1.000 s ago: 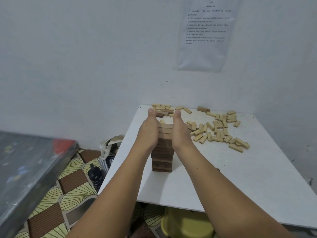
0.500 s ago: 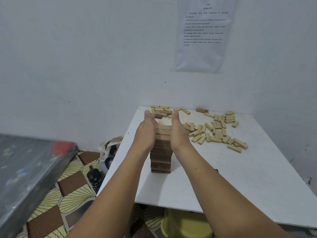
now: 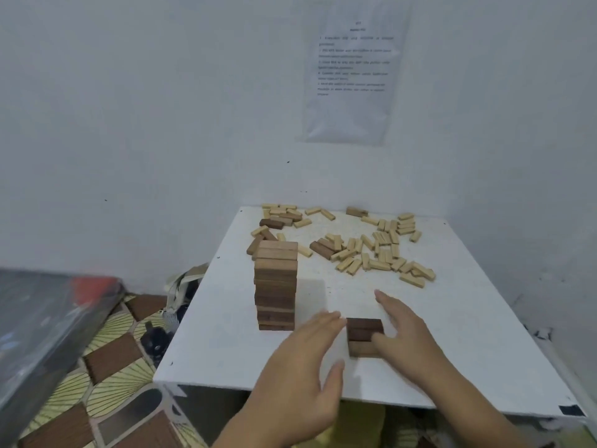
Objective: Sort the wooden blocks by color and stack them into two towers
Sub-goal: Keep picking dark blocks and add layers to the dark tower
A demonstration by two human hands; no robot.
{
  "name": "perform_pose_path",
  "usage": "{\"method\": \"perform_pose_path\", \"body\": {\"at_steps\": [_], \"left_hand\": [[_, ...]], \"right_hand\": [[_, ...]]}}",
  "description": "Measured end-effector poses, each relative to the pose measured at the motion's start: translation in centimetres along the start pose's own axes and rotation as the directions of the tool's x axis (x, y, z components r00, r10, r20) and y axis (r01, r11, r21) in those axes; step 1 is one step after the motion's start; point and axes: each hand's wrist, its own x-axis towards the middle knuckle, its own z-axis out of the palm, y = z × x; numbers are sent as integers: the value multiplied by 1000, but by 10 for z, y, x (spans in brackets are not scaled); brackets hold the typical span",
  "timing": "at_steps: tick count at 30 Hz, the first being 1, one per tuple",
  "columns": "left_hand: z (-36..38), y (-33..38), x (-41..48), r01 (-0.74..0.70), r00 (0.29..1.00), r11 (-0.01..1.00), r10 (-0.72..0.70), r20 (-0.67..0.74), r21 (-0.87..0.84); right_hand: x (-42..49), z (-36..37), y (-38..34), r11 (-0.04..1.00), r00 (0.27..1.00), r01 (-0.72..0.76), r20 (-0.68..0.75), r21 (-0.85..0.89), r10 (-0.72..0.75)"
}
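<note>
Dark tower (image 3: 275, 286) stands upright on the white counter (image 3: 452, 318), left of centre, its upper layers paler. A low set of three dark blocks (image 3: 363, 331) lies side by side near the front edge, apart from the tower. Left hand (image 3: 300, 367) and right hand (image 3: 410, 334) flank this set, fingers straight and wide, gripping nothing. The right thumb lies against it. Loose light blocks (image 3: 371, 253) are scattered at the far side.

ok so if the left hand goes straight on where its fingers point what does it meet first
Probably the short dark stack, right at the left hand's fingertips; the tower lies left of that line. The hand's height over the table is unclear.
</note>
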Motion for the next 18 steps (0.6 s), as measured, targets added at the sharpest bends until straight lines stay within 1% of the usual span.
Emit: {"method": "perform_pose_path", "body": {"at_steps": [1, 2, 3, 5, 8, 14, 18], "left_hand": [[7, -2, 7, 34, 995, 997, -40, 90, 73], [13, -5, 16, 32, 990, 993, -48, 134, 118], [17, -8, 27, 19, 988, 989, -41, 152, 147], [25, -8, 48, 3, 980, 985, -38, 198, 171], [34, -4, 76, 2, 957, 971, -71, 280, 239], [36, -5, 106, -43, 907, 894, -153, 392, 447], [40, -15, 111, -93, 893, 870, -142, 427, 484]], "right_hand": [[-4, -4, 14, 996, 999, 17, 50, -93, -13], [-7, -8, 25, 982, 994, 54, 102, -182, -36], [-8, -10, 33, 962, 988, 92, 145, -256, -56], [-6, -12, 43, 928, 977, 157, 188, -336, -97], [1, -15, 43, 892, 967, 220, 207, -396, -147], [18, -20, 34, 830, 958, 261, 239, -492, -159], [21, -20, 40, 829, 956, 272, 236, -489, -175]]}}
